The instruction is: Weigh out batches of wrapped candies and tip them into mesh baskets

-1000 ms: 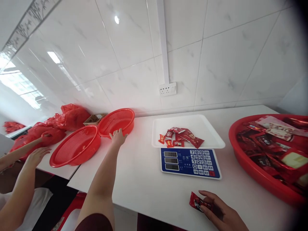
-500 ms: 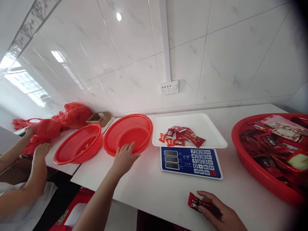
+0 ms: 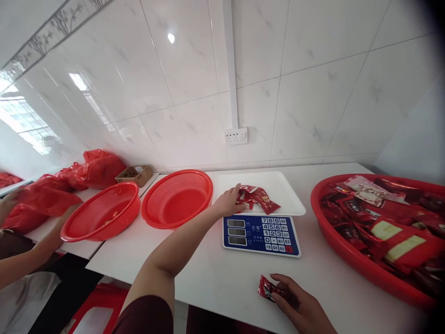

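Observation:
My left hand (image 3: 229, 203) reaches onto the white tray (image 3: 281, 185) of the blue scale (image 3: 260, 232), fingers curled over the small red candy packets (image 3: 259, 197) piled there; whether it grips any is hidden. My right hand (image 3: 299, 306) rests on the white table near its front edge, fingers closed on a red candy packet (image 3: 266, 288). A red mesh basket (image 3: 177, 197) stands just left of the scale tray.
A second red basket (image 3: 100, 211) sits further left. A big red basin (image 3: 365, 260) of red packets fills the right. Another person's hands (image 3: 10, 199) handle red plastic bags (image 3: 48, 197) at far left. A small cardboard box (image 3: 134, 174) and wall socket (image 3: 236, 136) are behind.
My left hand let go of the nearer red basket, now beside the scale, and moved right onto the scale tray's candy packets. My right hand stayed on its packet.

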`<state>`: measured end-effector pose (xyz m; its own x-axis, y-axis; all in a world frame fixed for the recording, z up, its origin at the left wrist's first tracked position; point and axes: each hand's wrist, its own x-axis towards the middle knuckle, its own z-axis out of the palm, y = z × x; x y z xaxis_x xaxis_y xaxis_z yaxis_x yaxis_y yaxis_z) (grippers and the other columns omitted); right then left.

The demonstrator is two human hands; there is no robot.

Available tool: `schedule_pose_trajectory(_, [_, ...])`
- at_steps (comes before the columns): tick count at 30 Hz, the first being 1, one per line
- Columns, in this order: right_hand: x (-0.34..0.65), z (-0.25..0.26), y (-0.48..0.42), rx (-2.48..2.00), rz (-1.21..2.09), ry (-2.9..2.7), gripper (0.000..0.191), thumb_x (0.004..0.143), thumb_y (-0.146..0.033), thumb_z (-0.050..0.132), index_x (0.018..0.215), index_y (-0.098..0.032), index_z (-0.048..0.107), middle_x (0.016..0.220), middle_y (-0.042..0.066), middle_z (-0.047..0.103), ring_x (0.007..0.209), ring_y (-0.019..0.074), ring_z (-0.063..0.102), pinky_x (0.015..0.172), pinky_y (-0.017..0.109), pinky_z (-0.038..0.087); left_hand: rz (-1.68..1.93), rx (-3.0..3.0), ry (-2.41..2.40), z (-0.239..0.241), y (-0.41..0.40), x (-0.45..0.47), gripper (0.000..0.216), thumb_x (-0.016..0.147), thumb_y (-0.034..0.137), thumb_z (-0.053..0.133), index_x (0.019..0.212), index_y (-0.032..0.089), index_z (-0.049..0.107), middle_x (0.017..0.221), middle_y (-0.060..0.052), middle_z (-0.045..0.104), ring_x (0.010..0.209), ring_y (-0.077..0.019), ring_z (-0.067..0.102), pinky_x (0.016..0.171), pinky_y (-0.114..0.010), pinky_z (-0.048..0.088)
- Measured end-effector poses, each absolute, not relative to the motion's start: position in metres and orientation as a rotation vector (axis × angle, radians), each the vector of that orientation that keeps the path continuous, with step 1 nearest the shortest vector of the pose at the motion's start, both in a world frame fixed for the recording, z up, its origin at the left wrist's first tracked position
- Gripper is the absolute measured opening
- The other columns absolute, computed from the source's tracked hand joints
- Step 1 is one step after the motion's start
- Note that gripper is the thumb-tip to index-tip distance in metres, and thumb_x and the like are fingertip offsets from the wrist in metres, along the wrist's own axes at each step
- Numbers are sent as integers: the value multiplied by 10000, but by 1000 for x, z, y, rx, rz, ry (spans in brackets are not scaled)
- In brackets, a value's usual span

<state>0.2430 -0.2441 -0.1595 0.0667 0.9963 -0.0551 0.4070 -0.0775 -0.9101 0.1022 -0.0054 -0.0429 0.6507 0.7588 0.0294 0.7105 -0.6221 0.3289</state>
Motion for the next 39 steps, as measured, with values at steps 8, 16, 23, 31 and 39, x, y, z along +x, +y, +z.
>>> schedule_pose_trajectory(8, [244, -160, -242, -1591, 1055, -1424, 398, 752, -506, 533, 1051, -255, 612, 953, 10, 685, 845, 184, 643, 744, 237, 515, 264, 2639, 1318, -47, 5, 100, 431, 822, 415, 531, 1203, 219, 478, 1146, -94, 538, 1048, -272, 530, 824, -333, 423])
schedule_pose_trajectory(16, [244, -159, -243, -1579, 1012, -1433, 388, 747, -502, 538, 1021, -244, 632, 1022, 33, 675, 904, 207, 635, 775, 256, 517, 413, 2590, 1366, -40, 7, 99, 202, 781, 146, 523, 960, 204, 598, 970, -32, 590, 810, -147, 584, 682, -210, 454])
schedule_pose_trajectory(23, [246, -167, -243, -1573, 1031, -1499, 401, 794, -499, 490, 1070, -230, 600, 1070, 37, 651, 954, 192, 614, 822, 244, 493, 569, 2521, 1712, 6, 29, 37, 244, 847, 129, 394, 1027, 187, 548, 1081, -77, 557, 893, -175, 569, 718, -245, 444])
schedule_pose_trajectory(31, [245, -161, -242, -1578, 1033, -1483, 378, 777, -503, 505, 1034, -250, 618, 1036, 31, 666, 909, 202, 629, 782, 253, 511, 309, 2490, 1921, 6, 23, -16, 309, 847, 324, 474, 1101, 170, 559, 1217, -131, 529, 1120, -318, 470, 891, -434, 389])
schedule_pose_trajectory(39, [245, -163, -241, -1594, 990, -1473, 364, 756, -497, 530, 1002, -253, 643, 1031, 25, 670, 918, 202, 627, 789, 248, 509, -26, 2791, 1169, 0, -5, 38, 404, 701, 138, 543, 1082, 253, 612, 1136, -3, 612, 1131, -206, 477, 955, -283, 386])
